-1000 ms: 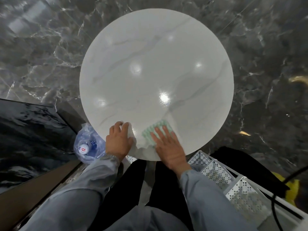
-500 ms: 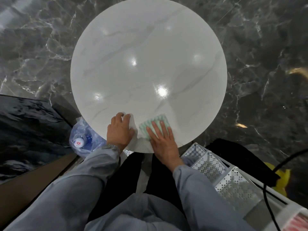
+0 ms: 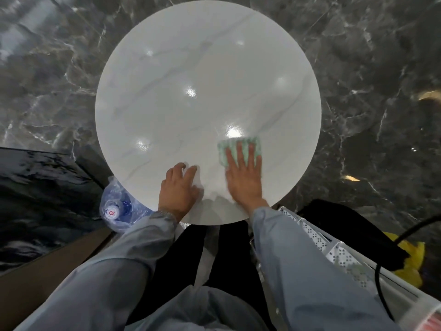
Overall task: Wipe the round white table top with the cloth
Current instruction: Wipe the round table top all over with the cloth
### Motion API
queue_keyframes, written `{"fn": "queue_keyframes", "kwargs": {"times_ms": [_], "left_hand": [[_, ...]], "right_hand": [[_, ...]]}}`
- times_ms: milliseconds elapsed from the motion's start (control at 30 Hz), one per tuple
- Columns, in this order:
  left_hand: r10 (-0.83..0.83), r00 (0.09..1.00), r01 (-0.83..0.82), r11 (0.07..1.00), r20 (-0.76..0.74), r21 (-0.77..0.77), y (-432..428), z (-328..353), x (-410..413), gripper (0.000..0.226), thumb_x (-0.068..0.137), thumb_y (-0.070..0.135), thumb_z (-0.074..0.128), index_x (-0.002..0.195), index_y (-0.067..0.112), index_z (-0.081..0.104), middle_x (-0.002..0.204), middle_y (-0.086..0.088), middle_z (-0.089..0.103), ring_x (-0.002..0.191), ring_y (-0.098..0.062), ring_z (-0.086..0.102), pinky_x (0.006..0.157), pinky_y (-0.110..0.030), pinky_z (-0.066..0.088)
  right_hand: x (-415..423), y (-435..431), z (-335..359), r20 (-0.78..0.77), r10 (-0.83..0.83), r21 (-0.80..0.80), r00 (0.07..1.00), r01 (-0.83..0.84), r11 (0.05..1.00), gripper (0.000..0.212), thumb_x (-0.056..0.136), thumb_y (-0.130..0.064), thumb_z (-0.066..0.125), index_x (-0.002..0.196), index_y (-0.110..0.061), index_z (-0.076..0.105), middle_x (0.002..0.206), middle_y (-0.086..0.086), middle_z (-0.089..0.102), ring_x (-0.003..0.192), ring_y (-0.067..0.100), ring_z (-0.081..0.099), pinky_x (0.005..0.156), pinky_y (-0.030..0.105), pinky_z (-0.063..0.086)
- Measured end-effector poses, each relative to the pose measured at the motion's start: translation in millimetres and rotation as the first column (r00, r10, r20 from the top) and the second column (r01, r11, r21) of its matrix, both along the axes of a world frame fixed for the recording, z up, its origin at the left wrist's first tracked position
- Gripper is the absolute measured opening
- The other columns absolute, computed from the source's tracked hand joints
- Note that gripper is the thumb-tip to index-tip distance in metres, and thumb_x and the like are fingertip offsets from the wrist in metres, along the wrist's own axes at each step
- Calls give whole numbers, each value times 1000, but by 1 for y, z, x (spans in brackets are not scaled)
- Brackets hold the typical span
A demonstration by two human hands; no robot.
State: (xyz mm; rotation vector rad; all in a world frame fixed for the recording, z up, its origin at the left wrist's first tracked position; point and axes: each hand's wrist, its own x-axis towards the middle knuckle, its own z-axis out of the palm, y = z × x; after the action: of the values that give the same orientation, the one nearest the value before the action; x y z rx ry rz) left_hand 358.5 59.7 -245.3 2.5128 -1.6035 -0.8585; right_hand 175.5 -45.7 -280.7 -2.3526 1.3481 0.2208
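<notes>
Presses down with the right grip [image 3: 243,180], palm flat, fingers straight and spread, curled round nothing. Pins a folded mint-green and white striped cloth [image 3: 224,150] under those fingers, on the near right part of the round white grey-veined surface [image 3: 191,68]. Probably spread that way to load the whole pad evenly and keep it from bunching. Rests the left grip [image 3: 179,189] just beside, loosely bent, fingertips on the surface close to the near edge; seems to hold nothing, likely there as a brace for leaning in. Lies with the cloth's long axis running left to right, crosswise to the fingers, which point toward the far rim. Leaves most of the top beyond the cloth, so much wiping probably left. Beside the near left rim, on the dark marble floor [image 3: 381,68], a clear bagged water bottle [image 3: 114,209].
</notes>
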Motion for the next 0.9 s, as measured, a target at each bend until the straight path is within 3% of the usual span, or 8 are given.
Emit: {"fn": "queue_keyframes", "kwargs": {"times_ms": [133, 267, 400, 500, 567, 700, 800, 900], "left_hand": [[-10, 1000, 10, 1000, 12, 8, -5, 5, 6, 60, 79, 22, 70, 137, 23, 54, 138, -17, 48, 121, -41, 49, 85, -53, 54], [-26, 999, 26, 1000, 23, -6, -12, 5, 14, 60, 80, 20, 70, 137, 25, 52, 140, -14, 46, 122, -38, 49, 85, -52, 53], [21, 1000, -20, 999, 15, -25, -14, 2, 16, 61, 80, 19, 68, 139, 25, 51, 142, -14, 45, 123, -38, 48, 86, -52, 53], [46, 999, -46, 998, 10, -45, -14, -2, 17, 62, 79, 19, 69, 139, 23, 52, 141, -15, 46, 122, -39, 48, 84, -53, 54], [54, 998, -53, 997, 13, -56, -13, -4, 19, 63, 79, 19, 69, 139, 22, 52, 140, -16, 47, 121, -40, 49, 82, -52, 54], [60, 998, -60, 997, 2, -57, -13, -5, 21, 62, 80, 18, 71, 139, 22, 53, 140, -16, 48, 121, -39, 48, 86, -52, 52], [31, 999, -32, 997, -20, -65, -18, -5, 21, 62, 80, 19, 70, 139, 24, 53, 140, -15, 48, 121, -39, 48, 86, -52, 54], [41, 998, -45, 995, -49, -84, -20, -4, 21, 61, 81, 19, 68, 140, 23, 53, 139, -14, 48, 120, -39, 48, 86, -50, 53]], "right_hand": [[-43, 17, 5, 60, 144, 49, 988, -147, 988, 67, 110, -28, 33, 165, -35, -5, 172, -6, -19, 159, 24, -18, 129, 52, 2], [-91, -45, 6, -71, -112, 54, 991, 116, 992, 63, 109, -37, 23, 165, -35, -6, 173, -3, -16, 158, 25, -19, 128, 57, 9], [-42, -91, -8, -93, -305, -31, 948, 304, 952, 62, 111, -34, 27, 166, -30, 0, 174, 5, -9, 159, 38, -11, 127, 61, 6], [17, -80, -20, -27, -136, -131, 990, 132, 983, 64, 105, -30, 38, 166, -25, 17, 173, 12, 11, 157, 48, 7, 123, 65, 17], [41, -42, -18, 34, 65, -119, 997, -60, 991, 66, 105, -30, 41, 166, -27, 15, 174, 7, 5, 159, 42, -1, 125, 62, 11], [8, 16, -9, 105, 280, -52, 954, -276, 960, 64, 108, -31, 43, 166, -30, 15, 175, -2, 2, 161, 29, -6, 129, 53, 8], [-38, -18, -8, 80, 237, -33, 968, -235, 972, 65, 111, -32, 37, 166, -35, 3, 174, -7, -7, 160, 21, -12, 130, 48, 5], [-40, -69, -14, 13, 24, -54, 1000, -23, 998, 68, 111, -29, 33, 165, -33, -8, 173, 0, -16, 159, 27, -16, 129, 54, 7]]}}
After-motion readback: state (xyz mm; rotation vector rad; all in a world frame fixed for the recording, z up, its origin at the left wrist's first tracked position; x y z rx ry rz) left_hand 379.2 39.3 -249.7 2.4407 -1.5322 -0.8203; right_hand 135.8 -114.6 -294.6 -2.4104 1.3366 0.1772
